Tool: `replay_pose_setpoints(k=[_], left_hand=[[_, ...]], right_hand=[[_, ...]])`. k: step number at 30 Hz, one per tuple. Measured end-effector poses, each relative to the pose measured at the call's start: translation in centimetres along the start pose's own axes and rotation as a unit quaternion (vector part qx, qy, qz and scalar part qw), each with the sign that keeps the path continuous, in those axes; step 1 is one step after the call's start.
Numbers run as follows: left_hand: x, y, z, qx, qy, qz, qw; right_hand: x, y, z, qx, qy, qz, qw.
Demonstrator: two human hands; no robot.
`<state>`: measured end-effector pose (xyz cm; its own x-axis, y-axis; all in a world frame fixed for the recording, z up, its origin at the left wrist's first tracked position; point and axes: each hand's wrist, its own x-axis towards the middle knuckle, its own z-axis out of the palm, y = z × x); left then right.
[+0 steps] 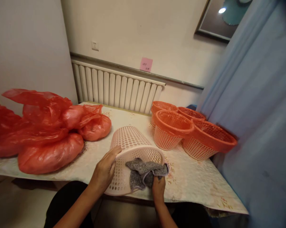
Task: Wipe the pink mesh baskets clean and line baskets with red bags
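Note:
A pale pink perforated plastic basket (127, 136) lies tipped on its side at the table's front edge, its mouth facing me. My left hand (105, 167) grips the rim at the left, thumb and fingers closed around it. In my right hand (159, 186) is a bunched grey cloth (143, 172) with a light purple edge. The cloth hangs in the basket's mouth, near the lower right of the rim. My right fingers are partly hidden by the cloth.
Several similar baskets lined with red plastic bags (172, 125) stand at the right by a blue curtain (254, 110). Full red plastic bags (50, 152) lie at the left. A flowered tablecloth (188, 180) covers the table, with a white radiator (116, 85) behind.

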<state>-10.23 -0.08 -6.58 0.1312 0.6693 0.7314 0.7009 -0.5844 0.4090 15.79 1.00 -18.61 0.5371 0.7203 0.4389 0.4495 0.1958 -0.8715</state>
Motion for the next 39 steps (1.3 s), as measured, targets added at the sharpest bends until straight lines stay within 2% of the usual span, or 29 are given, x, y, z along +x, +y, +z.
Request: replay_pose_setpoints(k=[3,5,8,11,12,13,15,17,19,21,23,25,27,29,32,34,37,39], left_hand=[[-1.0,-0.7,-0.4,0.002,0.028,-0.018,0.999],[-2.1,-1.2,-0.7,0.002,0.043,-0.050,0.998],[-3.4,-1.7,-1.2,0.004,0.048,-0.106,0.993],[-3.5,-1.5,-1.3,0.012,0.053,-0.142,0.988],[-3.3,-1.3,-1.2,0.011,0.055,-0.146,0.988],[-2.9,-1.0,-1.1,0.008,0.055,-0.141,0.988],[-2.0,-0.4,-0.9,-0.006,0.043,-0.107,0.993],[-1.2,0.1,-0.6,-0.019,0.020,-0.060,0.998],[-0.6,0.3,-0.4,-0.029,-0.005,-0.032,0.999],[-0.3,0.4,-0.2,-0.036,-0.021,-0.025,0.999],[-0.4,0.2,-0.1,-0.041,-0.028,-0.025,0.998],[-0.6,0.1,0.0,-0.045,-0.029,-0.027,0.998],[-0.8,-0.1,0.0,-0.048,-0.027,-0.027,0.998],[-1.0,-0.1,0.1,-0.052,-0.019,-0.027,0.998],[-1.2,-0.2,0.1,-0.054,-0.011,-0.028,0.998],[-1.4,-0.4,0.0,-0.053,-0.006,-0.032,0.998],[-2.2,-1.0,-0.1,-0.052,0.003,-0.049,0.997],[-2.9,-1.5,0.0,-0.055,0.011,-0.074,0.996]], right_hand=[[-2.5,0.7,0.8,-0.001,-0.007,0.007,1.000],[-2.7,0.6,1.0,0.000,-0.016,0.005,1.000],[-0.5,-0.3,0.6,-0.002,-0.035,-0.006,0.999],[3.3,-2.7,-0.3,-0.005,-0.053,-0.040,0.998],[4.6,-4.0,-0.7,-0.007,-0.063,-0.070,0.996],[5.8,-5.5,-1.2,-0.028,-0.081,-0.140,0.986],[7.7,-9.0,-2.0,-0.054,-0.130,-0.283,0.949],[9.0,-12.3,-2.5,-0.075,-0.194,-0.381,0.901],[9.8,-14.7,-2.6,-0.097,-0.242,-0.423,0.868],[10.2,-15.4,-2.4,-0.091,-0.264,-0.425,0.861],[10.5,-14.5,-2.2,-0.049,-0.261,-0.405,0.875],[10.5,-12.3,-2.0,0.009,-0.237,-0.343,0.909],[9.9,-9.4,-1.9,0.055,-0.196,-0.221,0.954],[8.5,-6.4,-1.8,0.076,-0.152,-0.089,0.981],[4.9,-2.5,-1.6,0.073,-0.117,0.021,0.990],[2.0,-0.8,-1.3,0.085,-0.123,0.090,0.985],[-1.2,0.5,-1.5,0.127,-0.144,0.166,0.967],[-1.7,0.8,-2.4,0.158,-0.148,0.204,0.955]])
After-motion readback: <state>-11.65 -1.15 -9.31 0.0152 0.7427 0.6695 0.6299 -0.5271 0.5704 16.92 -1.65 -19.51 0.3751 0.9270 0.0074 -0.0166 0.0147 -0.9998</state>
